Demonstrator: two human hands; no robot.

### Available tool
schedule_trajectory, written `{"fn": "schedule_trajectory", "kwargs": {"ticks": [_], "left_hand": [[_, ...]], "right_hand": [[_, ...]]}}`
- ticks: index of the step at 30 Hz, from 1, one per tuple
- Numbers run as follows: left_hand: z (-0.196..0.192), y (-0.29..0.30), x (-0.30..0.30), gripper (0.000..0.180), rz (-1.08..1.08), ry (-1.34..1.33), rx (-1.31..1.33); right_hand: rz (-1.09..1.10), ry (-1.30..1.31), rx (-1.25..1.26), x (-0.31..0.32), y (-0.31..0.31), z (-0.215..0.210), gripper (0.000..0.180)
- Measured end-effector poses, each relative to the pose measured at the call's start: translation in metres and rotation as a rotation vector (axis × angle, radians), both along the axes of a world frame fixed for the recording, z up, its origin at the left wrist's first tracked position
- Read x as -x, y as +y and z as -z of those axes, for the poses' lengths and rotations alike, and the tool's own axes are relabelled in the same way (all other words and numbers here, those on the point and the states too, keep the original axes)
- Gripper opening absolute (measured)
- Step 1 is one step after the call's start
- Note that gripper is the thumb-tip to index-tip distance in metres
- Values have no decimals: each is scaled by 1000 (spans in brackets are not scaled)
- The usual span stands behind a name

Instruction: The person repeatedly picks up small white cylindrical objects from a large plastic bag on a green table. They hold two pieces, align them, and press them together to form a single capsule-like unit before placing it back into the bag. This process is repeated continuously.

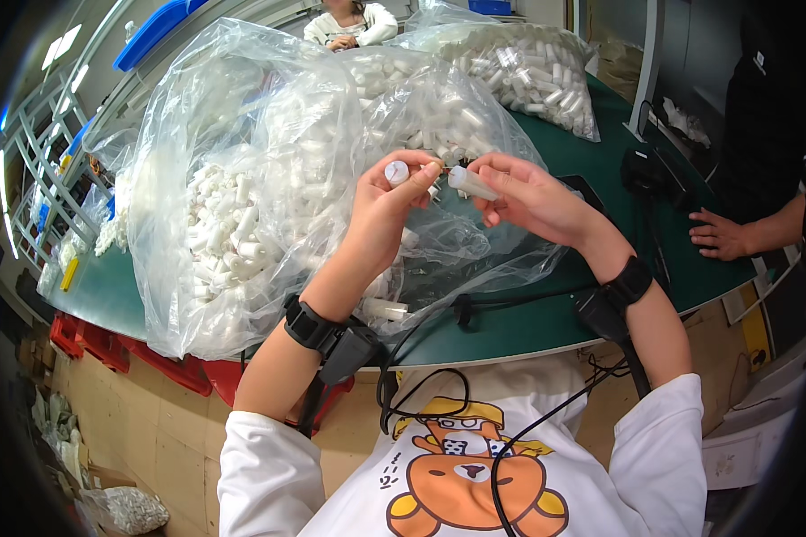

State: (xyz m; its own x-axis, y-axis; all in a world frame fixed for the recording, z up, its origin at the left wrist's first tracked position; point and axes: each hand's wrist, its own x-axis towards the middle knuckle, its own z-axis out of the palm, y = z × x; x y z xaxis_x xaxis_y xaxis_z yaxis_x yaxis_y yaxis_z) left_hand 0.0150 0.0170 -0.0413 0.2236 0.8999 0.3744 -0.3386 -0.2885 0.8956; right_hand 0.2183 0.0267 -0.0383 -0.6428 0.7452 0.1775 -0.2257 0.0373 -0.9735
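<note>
Above the table, my left hand (pixel 381 213) is closed around a white plastic cylinder (pixel 396 173) with its round end toward me. Its thumb and forefinger also pinch at something thin and small beside the right hand's tube. My right hand (pixel 539 199) grips a translucent white tube (pixel 472 183) that lies tilted, its white end pointing toward the left hand. Just beyond both hands, a clear plastic bag (pixel 501 242) spreads over the table. A loose white tube (pixel 385 309) lies near the table's front edge, by my left forearm.
Large clear bags of white cylinders (pixel 233 224) cover the left of the green table (pixel 600 313), with another bag (pixel 546 85) at the back. Black cables (pixel 430 367) hang at the front edge. A person's hand (pixel 721 235) rests at right, near a black device (pixel 647 170). Another person (pixel 354 27) sits opposite.
</note>
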Motion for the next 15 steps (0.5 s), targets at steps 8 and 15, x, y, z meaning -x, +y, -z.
{"fn": "schedule_trajectory", "kwargs": {"ticks": [8,15], "left_hand": [[1,0,-1,12,20,-8,2],[2,1,2,13,-12,36,-17]], "right_hand": [[-68,-69,-11,-5,4,0,39],[-45,-72,38,-1,-5,-7,35]]}}
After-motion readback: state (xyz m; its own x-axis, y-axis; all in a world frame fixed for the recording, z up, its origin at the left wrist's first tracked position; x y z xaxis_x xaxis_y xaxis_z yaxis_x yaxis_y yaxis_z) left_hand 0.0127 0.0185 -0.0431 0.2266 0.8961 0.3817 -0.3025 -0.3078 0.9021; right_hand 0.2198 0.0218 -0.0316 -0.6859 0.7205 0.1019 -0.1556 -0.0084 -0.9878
